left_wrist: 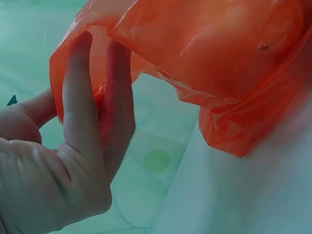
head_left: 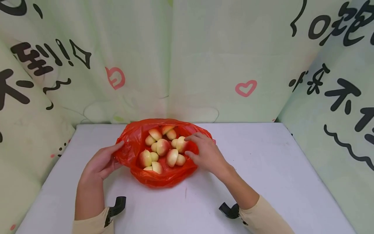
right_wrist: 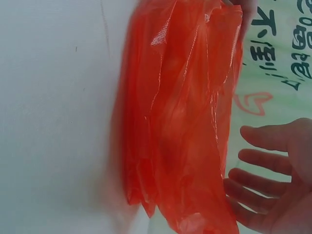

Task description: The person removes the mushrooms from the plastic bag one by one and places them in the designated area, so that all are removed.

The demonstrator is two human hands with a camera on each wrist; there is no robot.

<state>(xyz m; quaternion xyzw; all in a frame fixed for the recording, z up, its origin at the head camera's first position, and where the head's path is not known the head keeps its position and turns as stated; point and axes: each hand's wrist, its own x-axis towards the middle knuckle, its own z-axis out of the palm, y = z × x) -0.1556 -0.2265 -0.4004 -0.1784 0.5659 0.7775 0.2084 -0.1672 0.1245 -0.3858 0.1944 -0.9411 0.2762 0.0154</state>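
A red plastic bag lies with its mouth spread wide. Inside are several mushroom-shaped pieces, cream with reddish rounded caps and pale stems; their material cannot be told. My left hand holds the bag's left rim, thumb above and fingers beneath; in the left wrist view its fingers reach under the red film. My right hand is over the bag's right side, its fingers and thumb close to one mushroom-shaped piece. Spread, nearly straight fingers show in the right wrist view beside the bag.
The bag rests on a white table near its back edge. Pale green curtains with black lettering and pink hearts hang behind and at both sides. Black straps are on the wrists, at beige sleeves.
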